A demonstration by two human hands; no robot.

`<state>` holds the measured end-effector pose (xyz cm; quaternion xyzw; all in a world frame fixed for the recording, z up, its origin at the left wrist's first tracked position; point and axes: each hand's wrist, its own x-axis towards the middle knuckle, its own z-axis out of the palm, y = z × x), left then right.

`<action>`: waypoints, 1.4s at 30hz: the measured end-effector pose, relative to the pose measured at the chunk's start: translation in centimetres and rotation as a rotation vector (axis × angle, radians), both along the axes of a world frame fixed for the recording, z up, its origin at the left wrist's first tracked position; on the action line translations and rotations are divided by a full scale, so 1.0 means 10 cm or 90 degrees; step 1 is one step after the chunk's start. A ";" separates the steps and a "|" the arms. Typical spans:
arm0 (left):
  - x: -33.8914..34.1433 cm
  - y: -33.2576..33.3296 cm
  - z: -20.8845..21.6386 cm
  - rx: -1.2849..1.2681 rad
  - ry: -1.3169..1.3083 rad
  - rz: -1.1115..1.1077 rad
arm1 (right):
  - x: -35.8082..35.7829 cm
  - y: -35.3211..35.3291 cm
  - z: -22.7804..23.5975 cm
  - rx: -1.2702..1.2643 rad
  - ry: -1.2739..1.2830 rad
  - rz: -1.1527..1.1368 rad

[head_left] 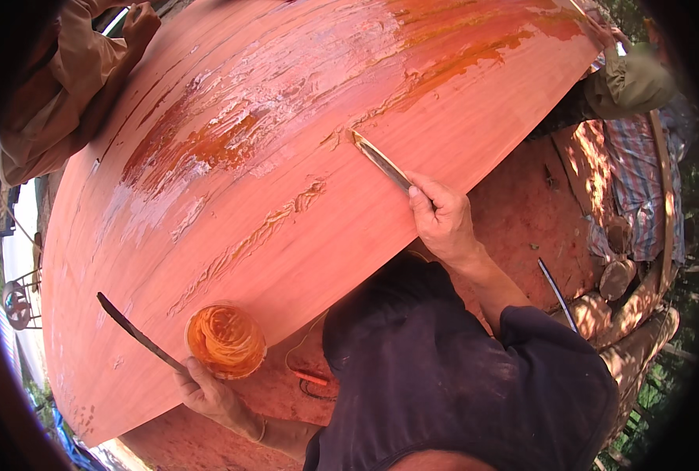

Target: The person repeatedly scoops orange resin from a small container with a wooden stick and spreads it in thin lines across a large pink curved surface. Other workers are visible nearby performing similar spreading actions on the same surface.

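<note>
A wide, curved wooden surface [318,251] spreads before me, streaked with glossy orange-brown paste [216,145]. In my right hand [448,221] is a long, narrow, flat spreader [382,163], its tip touching the wood at the end of a paste streak. My left hand [212,399] is closed around the lower end of a dark, slightly curved blade-like strip [133,334]. Right beside that hand is a round tub [264,351] of swirled orange paste [224,336]; whether the left fingers also support it I cannot tell.
A person in a tan sleeve [82,71] leans in at the upper left; another in a khaki sleeve [628,82] is at the upper right. Logs [632,345], a striped sheet [636,188] and a thin blue-grey rod [558,294] lie right. An orange-handled tool [312,377] lies below the wood's edge.
</note>
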<state>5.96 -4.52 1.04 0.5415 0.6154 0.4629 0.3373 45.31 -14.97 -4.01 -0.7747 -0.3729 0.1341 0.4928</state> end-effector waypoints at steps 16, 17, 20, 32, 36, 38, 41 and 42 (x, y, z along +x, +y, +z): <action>-0.02 -0.04 0.03 -0.036 -0.001 0.005 | -0.10 0.08 0.05 0.009 0.021 -0.014; -0.01 -0.04 0.03 -0.032 -0.009 0.013 | -0.09 0.09 0.05 -0.005 -0.021 -0.013; 0.00 -0.04 0.04 -0.028 -0.025 0.005 | -0.08 0.11 0.05 -0.035 -0.158 -0.006; 0.05 -0.01 0.04 -0.021 -0.011 0.021 | -0.19 -0.03 0.11 -0.035 -0.129 0.131; 0.04 0.00 0.06 -0.020 -0.009 -0.022 | -0.12 -0.04 0.12 0.005 -0.015 0.058; 0.03 -0.01 0.06 -0.015 -0.046 -0.041 | -0.10 -0.01 0.08 -0.024 -0.056 0.025; 0.00 0.00 0.04 -0.012 -0.046 -0.035 | -0.16 0.01 0.04 -0.020 -0.106 0.035; -0.01 0.00 0.03 -0.020 -0.029 -0.024 | -0.17 0.01 0.04 -0.014 -0.110 0.056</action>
